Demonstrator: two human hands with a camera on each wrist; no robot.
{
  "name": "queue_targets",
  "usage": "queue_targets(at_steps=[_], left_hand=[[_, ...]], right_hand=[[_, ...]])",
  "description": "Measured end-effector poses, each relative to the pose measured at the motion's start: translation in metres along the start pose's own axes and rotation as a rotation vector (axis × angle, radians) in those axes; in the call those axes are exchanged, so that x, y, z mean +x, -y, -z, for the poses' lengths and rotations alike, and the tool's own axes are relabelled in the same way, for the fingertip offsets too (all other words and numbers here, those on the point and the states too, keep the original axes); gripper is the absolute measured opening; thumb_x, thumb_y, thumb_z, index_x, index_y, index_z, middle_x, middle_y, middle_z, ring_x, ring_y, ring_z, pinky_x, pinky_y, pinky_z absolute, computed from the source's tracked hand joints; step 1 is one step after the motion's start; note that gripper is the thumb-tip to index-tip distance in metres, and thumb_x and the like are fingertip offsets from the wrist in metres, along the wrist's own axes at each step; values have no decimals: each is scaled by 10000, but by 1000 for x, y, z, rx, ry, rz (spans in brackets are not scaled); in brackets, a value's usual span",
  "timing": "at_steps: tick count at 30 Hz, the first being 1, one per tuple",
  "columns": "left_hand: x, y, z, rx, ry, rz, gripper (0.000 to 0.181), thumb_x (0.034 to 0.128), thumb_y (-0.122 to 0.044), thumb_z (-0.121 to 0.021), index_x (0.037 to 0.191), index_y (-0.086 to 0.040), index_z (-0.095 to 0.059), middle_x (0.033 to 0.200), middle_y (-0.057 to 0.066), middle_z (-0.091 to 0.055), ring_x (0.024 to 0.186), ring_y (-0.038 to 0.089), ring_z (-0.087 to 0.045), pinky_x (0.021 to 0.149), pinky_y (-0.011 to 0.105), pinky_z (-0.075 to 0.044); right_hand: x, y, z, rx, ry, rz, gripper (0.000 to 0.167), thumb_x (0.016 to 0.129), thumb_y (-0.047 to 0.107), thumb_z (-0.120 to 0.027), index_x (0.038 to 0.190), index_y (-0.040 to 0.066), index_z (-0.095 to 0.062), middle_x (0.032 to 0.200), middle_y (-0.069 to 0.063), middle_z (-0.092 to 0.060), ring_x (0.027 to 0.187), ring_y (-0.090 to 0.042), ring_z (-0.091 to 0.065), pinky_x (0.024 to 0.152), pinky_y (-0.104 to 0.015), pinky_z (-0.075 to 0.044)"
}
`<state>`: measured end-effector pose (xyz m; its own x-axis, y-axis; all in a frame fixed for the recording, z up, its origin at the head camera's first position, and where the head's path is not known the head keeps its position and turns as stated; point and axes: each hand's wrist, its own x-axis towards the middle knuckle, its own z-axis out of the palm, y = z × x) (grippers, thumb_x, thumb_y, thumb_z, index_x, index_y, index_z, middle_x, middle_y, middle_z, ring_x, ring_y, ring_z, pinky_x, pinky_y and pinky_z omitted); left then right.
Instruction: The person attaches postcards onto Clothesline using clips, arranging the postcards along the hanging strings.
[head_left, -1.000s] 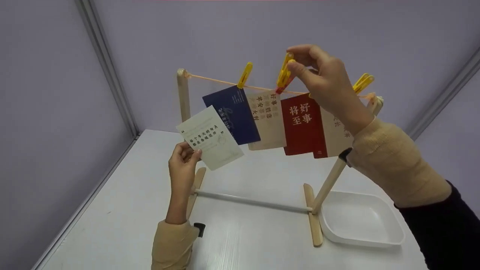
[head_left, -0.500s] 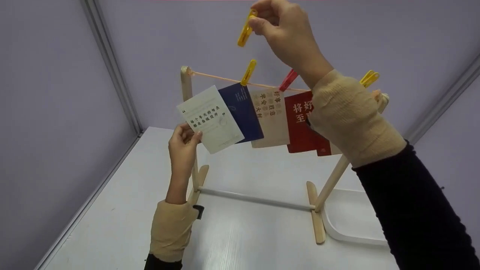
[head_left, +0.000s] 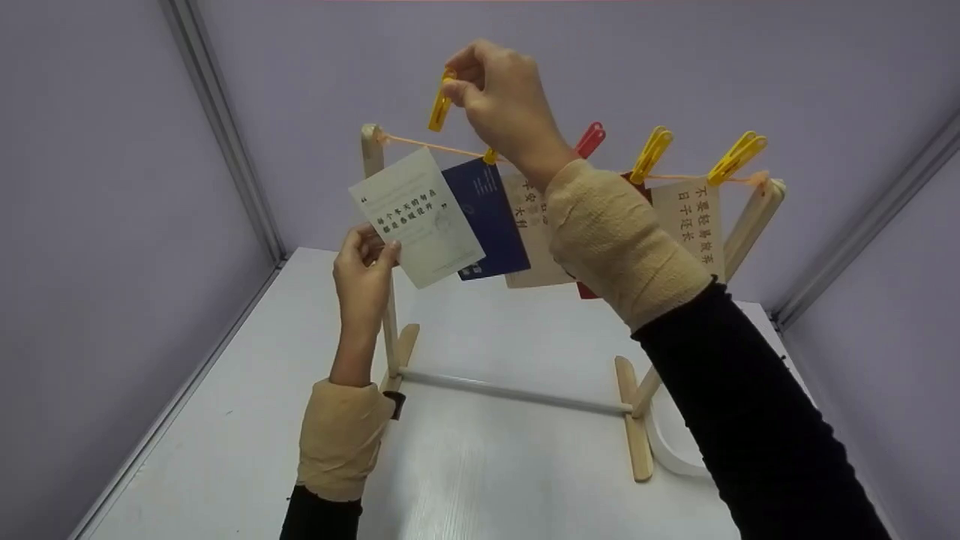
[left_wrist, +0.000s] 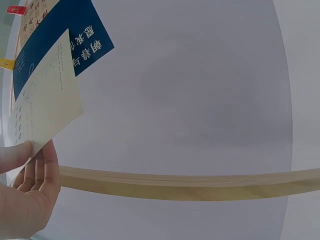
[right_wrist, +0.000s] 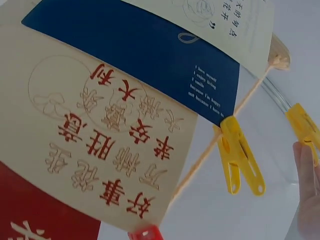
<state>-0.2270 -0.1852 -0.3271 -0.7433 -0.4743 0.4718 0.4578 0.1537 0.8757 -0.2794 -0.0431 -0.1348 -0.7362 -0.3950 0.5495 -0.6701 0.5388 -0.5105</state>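
Note:
My left hand (head_left: 362,274) pinches a pale green card (head_left: 424,232) with printed characters by its lower left edge, thumb in front. The card is tilted and overlaps a dark blue card (head_left: 495,225) hanging from an orange cord (head_left: 427,145). Above the cord, my right hand (head_left: 506,101) holds a yellow clothespin (head_left: 440,105) between thumb and fingers, apart from cord and card. In the right wrist view, the held clothespin (right_wrist: 302,125) shows at the right edge, while another yellow clothespin (right_wrist: 240,155) grips the blue card on the cord.
Beige and red cards hang further right, partly behind my right arm. A red clothespin (head_left: 591,140) and yellow clothespins (head_left: 652,154) sit on the cord. The wooden stand (head_left: 373,161) rests on a white table (head_left: 465,465); a white tray (head_left: 671,439) is partly hidden at right.
My right hand took the yellow clothespin away from beside the red one, lifting it up and then moving left and down toward the cord's left part. The left hand raised the pale card.

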Motion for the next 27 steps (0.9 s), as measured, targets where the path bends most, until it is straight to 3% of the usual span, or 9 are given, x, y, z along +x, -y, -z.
queue_targets(at_steps=[9, 27], left_hand=[[-2, 1, -1, 10, -7, 3, 262, 857, 69, -578, 1116, 66, -544, 933, 158, -633, 789, 198, -587, 689, 256, -516], [1, -4, -9, 28, 8, -21, 263, 867, 48, -575, 1129, 45, -556, 953, 138, -629, 813, 185, -587, 700, 273, -511]], right_hand=[[-1, -7, -21, -85, -16, -69, 198, 905, 155, -582, 1060, 33, -603, 987, -31, -647, 865, -85, -579, 740, -119, -421], [-4, -17, -19, -37, 0, -120, 222, 913, 168, -557, 1082, 26, -590, 1025, -43, -632, 898, -79, -586, 751, -118, -437]])
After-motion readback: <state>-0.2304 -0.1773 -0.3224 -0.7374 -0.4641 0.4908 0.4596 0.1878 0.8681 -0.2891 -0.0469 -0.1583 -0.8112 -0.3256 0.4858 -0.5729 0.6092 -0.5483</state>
